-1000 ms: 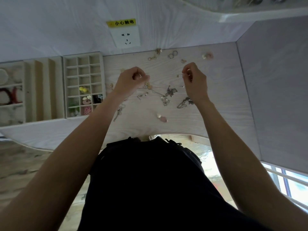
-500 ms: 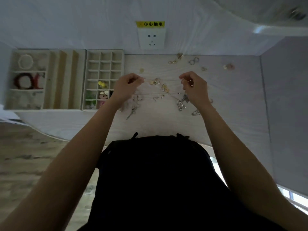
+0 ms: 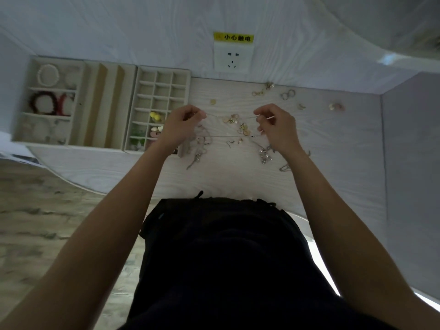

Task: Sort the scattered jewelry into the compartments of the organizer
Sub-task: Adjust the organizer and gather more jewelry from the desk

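Note:
My left hand [image 3: 181, 126] and my right hand [image 3: 277, 126] each pinch one end of a thin chain necklace [image 3: 228, 136], which is stretched in two strands between them just above the table. Under and around it lie scattered earrings, charms and chains [image 3: 239, 126]. A sparkly pendant [image 3: 265, 156] lies below my right hand. The beige organizer stands to the left: a small-cell grid tray [image 3: 164, 89] with a few pieces in its near cells, slotted dividers [image 3: 108, 103], and a wider tray [image 3: 25, 91] with bracelets.
Rings [image 3: 288, 94], a clasp piece [image 3: 260, 91] and a pinkish earring [image 3: 336, 106] lie near the back wall. A wall socket [image 3: 231, 57] with a yellow label sits above. A side panel [image 3: 412, 163] closes the table's right. My dark clothing fills the lower middle.
My hands have pulled apart, stretching the chain taut between them. The camera has swung left, bringing the whole organizer into view.

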A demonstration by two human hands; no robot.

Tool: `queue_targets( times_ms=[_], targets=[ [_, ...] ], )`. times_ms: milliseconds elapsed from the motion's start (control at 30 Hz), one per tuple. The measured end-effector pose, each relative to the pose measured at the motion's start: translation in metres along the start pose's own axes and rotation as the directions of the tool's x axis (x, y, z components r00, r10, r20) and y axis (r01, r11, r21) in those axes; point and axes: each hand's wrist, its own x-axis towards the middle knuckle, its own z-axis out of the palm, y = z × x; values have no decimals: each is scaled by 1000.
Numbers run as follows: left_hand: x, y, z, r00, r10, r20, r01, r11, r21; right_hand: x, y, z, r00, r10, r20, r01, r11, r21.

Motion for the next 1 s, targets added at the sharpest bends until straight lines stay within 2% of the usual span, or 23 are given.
queue_targets(
  times_ms=[100, 200, 333, 400, 533, 633, 700, 800, 867, 933, 1000],
  targets=[
    [-7, -10, -25, 998, -1, -57, -5, 994, -114, 6, -18, 14, 999, -10, 32, 8, 997, 72],
    [-16, -24, -61, 988, -59, -142, 22, 968, -249, 22, -42, 40, 991, -34, 129, 20, 994, 106],
    [-32, -44, -111, 959, -154, -238, 15, 865, -502, 48, -79, 88, 952, -106, 287, 79, 991, 103],
    [-38, -54, -130, 931, -192, -311, -5, 844, -536, 60, -96, 112, 927, -140, 347, 101, 986, 129],
    [-47, -72, -158, 821, -220, -527, 33, 940, -341, 87, -125, 153, 878, -153, 453, 90, 983, 157],
    [-54, -84, -169, 760, -234, -606, 100, 964, -247, 107, -138, 180, 858, -246, 451, 264, 964, 24],
    [-59, -86, -165, 754, -197, -627, 127, 980, -156, 120, -144, 194, 803, -393, 448, 487, 866, -113],
    [-62, -88, -152, 746, -122, -655, 124, 991, -44, 137, -151, 211, 654, -531, 538, 732, 623, -275],
    [-61, -94, -142, 729, -109, -676, 145, 989, -3, 146, -154, 222, 578, -573, 581, 808, 503, -307],
    [-60, -98, -136, 715, -97, -692, 165, 986, 33, 152, -156, 233, 524, -605, 599, 846, 449, -287],
    [-59, -99, -131, 716, -50, -696, 165, 981, 99, 157, -156, 244, 501, -592, 631, 861, 414, -296]
  ],
)
